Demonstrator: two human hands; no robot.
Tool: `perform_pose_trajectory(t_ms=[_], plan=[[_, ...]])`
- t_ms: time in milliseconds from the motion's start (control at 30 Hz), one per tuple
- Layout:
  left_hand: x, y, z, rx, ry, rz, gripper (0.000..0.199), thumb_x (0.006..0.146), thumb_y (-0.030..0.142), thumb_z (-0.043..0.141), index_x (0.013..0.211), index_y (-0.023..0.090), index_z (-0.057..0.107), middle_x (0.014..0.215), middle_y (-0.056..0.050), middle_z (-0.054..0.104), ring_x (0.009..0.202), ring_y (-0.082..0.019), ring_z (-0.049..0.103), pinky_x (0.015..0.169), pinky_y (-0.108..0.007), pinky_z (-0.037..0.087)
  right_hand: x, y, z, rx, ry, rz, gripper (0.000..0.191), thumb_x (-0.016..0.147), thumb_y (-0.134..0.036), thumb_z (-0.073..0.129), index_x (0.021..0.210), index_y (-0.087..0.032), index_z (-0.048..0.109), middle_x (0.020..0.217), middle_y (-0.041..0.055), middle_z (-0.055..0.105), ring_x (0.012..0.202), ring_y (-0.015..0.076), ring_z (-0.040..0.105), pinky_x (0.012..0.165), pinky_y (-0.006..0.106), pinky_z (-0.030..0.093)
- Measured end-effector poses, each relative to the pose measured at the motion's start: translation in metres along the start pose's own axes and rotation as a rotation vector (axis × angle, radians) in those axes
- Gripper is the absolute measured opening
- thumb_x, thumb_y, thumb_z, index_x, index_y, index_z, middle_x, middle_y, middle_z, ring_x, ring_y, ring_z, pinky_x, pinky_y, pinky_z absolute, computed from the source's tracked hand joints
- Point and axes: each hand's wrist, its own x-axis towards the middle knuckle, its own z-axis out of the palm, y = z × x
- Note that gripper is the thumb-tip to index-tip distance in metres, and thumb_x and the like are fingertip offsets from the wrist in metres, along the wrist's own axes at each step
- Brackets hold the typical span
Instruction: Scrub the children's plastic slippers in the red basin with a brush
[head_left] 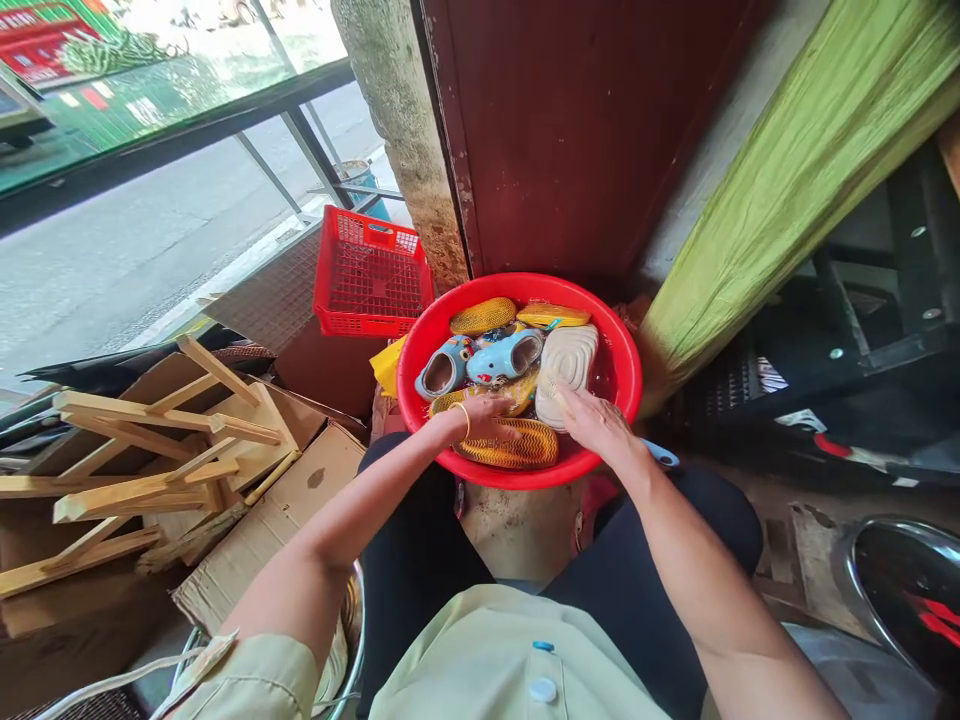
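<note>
A round red basin stands between my knees with wet footwear in it. My left hand lies low over the yellow footwear, fingers stretched out, just above a yellow sandal with a zigzag sole. My right hand grips the lower end of a cream shoe, whose ridged sole faces up. Its far fingers are hidden. Two light blue clogs sit in the middle, with more yellow sandals behind. A blue handle shows beside my right wrist; its other end is hidden.
A red plastic crate stands behind the basin on the left. Wooden stools and cardboard are piled at left. A dark red door and a green curtain rise beyond. A metal bowl sits at right.
</note>
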Motion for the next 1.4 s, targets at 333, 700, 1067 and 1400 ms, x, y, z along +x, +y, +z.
perform_pose_trajectory(t_ms=[333, 700, 1067, 1400], plan=[[0.013, 0.002, 0.023, 0.307, -0.034, -0.306, 0.060, 0.095, 0.068, 0.050, 0.134, 0.022, 0.057, 0.136, -0.015, 0.063, 0.122, -0.035, 0.065, 0.096, -0.044, 0.054, 0.018, 0.033, -0.012, -0.114, 0.052, 0.324, 0.056, 0.104, -0.030, 0.039, 0.159, -0.018, 0.039, 0.120, 0.0185, 0.072, 0.101, 0.0282, 0.072, 0.084, 0.035, 0.052], [-0.008, 0.001, 0.029, 0.085, -0.203, -0.232, 0.116, 0.065, 0.074, 0.079, 0.158, 0.019, 0.037, 0.145, -0.024, 0.058, 0.134, -0.043, 0.056, 0.112, -0.049, 0.040, 0.022, 0.031, 0.005, -0.144, 0.049, 0.184, 0.064, 0.102, -0.040, 0.046, 0.159, -0.013, 0.034, 0.118, 0.0211, 0.071, 0.102, 0.0307, 0.071, 0.082, 0.037, 0.052], [-0.014, 0.004, 0.003, -0.116, 0.057, -0.092, 0.091, 0.058, 0.060, 0.091, 0.137, 0.024, 0.064, 0.103, -0.013, 0.074, 0.104, -0.036, 0.069, 0.093, -0.039, 0.049, 0.031, 0.046, 0.021, -0.142, 0.114, 0.139, 0.069, 0.101, -0.045, 0.044, 0.161, -0.014, 0.033, 0.113, 0.0199, 0.073, 0.091, 0.0306, 0.073, 0.073, 0.037, 0.053], [0.005, -0.014, 0.004, -1.057, 0.443, -0.212, 0.062, 0.088, 0.068, 0.063, 0.115, 0.012, 0.071, 0.097, -0.009, 0.074, 0.079, -0.019, 0.066, 0.078, -0.031, 0.053, 0.037, 0.029, 0.006, 0.032, 0.495, 0.168, 0.061, 0.099, -0.042, 0.046, 0.152, -0.010, 0.047, 0.126, 0.0230, 0.070, 0.099, 0.0326, 0.072, 0.081, 0.041, 0.056]])
